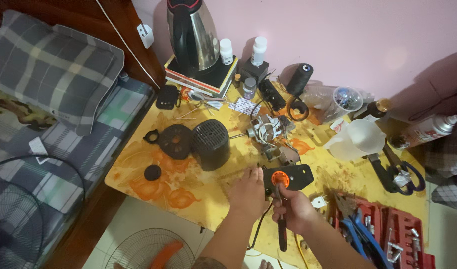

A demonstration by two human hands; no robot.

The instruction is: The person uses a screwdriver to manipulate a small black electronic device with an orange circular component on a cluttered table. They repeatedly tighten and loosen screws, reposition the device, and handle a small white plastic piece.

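Both hands work at the table's (pixel 139 174) near edge: left hand (pixel 247 193) steadies a black housing (pixel 294 177) with an orange centre, fingers closed on it; right hand (pixel 294 209) grips a screwdriver (pixel 280 219) at it.

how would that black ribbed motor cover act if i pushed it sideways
The black ribbed motor cover is probably light, being hollow-looking plastic. It lies on its rounded side, so it may roll. The glossy table likely lets it slide easily.
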